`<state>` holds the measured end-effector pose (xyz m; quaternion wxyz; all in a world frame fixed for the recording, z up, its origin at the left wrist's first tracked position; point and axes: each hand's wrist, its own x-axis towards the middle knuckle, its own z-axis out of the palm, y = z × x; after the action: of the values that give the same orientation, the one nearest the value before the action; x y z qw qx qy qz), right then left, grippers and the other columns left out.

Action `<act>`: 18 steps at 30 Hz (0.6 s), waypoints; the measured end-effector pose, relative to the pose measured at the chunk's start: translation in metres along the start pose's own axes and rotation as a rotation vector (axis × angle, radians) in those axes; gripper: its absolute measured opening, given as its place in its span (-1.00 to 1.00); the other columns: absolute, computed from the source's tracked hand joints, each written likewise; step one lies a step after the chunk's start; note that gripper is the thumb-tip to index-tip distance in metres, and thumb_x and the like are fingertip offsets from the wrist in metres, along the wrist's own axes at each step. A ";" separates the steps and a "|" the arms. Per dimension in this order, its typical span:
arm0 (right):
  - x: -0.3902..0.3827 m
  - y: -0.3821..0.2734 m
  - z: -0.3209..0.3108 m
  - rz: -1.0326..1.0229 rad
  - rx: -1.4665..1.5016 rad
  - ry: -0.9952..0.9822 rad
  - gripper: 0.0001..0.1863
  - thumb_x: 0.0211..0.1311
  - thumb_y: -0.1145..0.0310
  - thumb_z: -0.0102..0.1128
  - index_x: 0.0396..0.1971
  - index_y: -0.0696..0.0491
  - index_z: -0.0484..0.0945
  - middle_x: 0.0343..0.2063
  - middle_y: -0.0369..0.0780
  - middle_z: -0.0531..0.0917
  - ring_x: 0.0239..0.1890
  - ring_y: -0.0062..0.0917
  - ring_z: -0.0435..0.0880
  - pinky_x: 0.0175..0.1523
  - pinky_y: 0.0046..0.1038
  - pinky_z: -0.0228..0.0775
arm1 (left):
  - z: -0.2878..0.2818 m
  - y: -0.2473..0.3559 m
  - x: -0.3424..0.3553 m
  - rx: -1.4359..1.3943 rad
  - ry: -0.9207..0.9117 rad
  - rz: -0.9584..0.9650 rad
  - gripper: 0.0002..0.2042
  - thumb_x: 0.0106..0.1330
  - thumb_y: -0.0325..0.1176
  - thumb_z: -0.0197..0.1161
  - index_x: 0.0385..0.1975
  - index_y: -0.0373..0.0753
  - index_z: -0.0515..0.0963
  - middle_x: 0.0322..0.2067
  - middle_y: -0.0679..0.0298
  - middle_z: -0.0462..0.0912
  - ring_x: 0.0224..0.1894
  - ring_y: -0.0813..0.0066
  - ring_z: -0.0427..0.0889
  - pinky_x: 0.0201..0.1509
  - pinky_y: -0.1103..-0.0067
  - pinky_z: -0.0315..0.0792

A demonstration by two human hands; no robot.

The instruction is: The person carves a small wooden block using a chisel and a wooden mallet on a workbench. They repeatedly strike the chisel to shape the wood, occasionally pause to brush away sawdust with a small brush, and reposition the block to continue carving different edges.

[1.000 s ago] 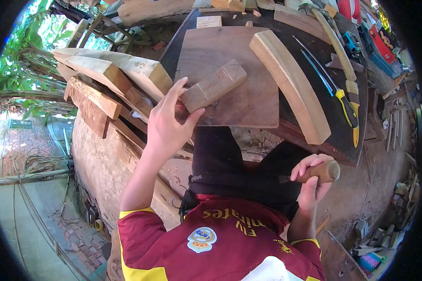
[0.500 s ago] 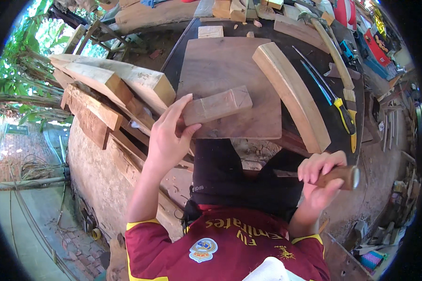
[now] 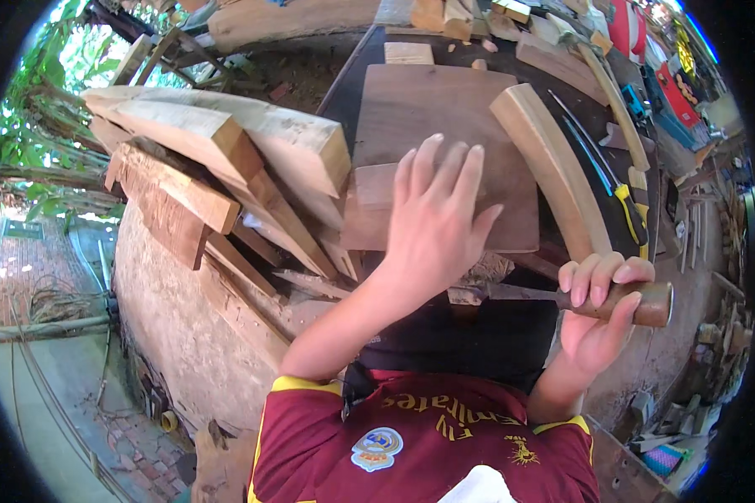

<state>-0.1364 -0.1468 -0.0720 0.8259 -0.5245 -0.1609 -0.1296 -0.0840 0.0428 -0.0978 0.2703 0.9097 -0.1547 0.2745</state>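
My left hand [image 3: 436,218] is open, fingers loosely spread over a brown square board [image 3: 434,105]; whether it touches the board is unclear. The small wooden block [image 3: 375,186] lies on that board, partly hidden behind this hand. My right hand [image 3: 597,323] is closed round the wooden handle of a chisel [image 3: 520,292], whose metal blade points left below the board. A curved, thick timber piece [image 3: 545,168] rests beside the board on the right.
Long timber offcuts [image 3: 205,126] are stacked at the left. On the dark bench, a yellow-handled screwdriver [image 3: 629,214], a blue rod [image 3: 587,152] and a hammer [image 3: 612,88] lie to the right. A red-and-blue toolbox [image 3: 679,105] stands farther right.
My left hand has let go of the block and moved rightward, fingers spreading. My right hand, holding the chisel, has risen slightly and moved right, exposing more blade.
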 end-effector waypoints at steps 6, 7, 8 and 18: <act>-0.004 -0.002 -0.005 -0.026 -0.059 0.079 -0.66 0.32 0.02 0.03 -0.23 -0.02 0.25 -0.53 -0.35 0.28 -0.50 -0.58 0.30 -0.31 -0.45 0.14 | 0.005 -0.014 0.007 -0.036 -0.031 -0.010 -0.67 0.00 -0.38 0.29 -0.18 -0.24 0.50 -0.19 0.19 0.55 0.01 0.19 0.42 0.20 0.27 0.14; -0.005 -0.001 -0.007 -0.022 -0.056 0.084 -0.66 0.33 0.02 0.03 -0.24 -0.02 0.25 -0.53 -0.35 0.28 -0.49 -0.58 0.30 -0.31 -0.45 0.14 | 0.004 -0.016 0.006 -0.035 -0.029 -0.018 -0.67 -0.01 -0.38 0.29 -0.19 -0.23 0.50 -0.20 0.20 0.56 0.00 0.21 0.43 0.20 0.28 0.14; -0.006 0.000 -0.008 -0.018 -0.054 0.090 -0.66 0.33 0.02 0.03 -0.24 -0.02 0.25 -0.53 -0.35 0.28 -0.49 -0.59 0.30 -0.30 -0.45 0.13 | 0.002 -0.019 0.004 -0.035 -0.026 -0.026 -0.68 -0.01 -0.39 0.28 -0.20 -0.22 0.50 -0.20 0.21 0.56 -0.01 0.22 0.44 0.20 0.28 0.14; 0.001 -0.005 -0.016 -0.066 -0.070 -0.091 -0.77 0.36 0.10 0.01 -0.26 -0.06 0.31 -0.57 -0.43 0.25 -0.49 -0.66 0.24 -0.21 -0.46 0.09 | -0.004 -0.013 0.002 -0.116 0.251 0.077 -0.61 -0.08 -0.39 0.32 -0.17 -0.25 0.52 -0.15 0.23 0.58 -0.05 0.19 0.47 0.15 0.31 0.20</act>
<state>-0.1359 -0.1640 -0.0739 0.7942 -0.5528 -0.2107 -0.1384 -0.0786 0.0555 -0.0993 0.3290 0.8444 -0.1702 0.3870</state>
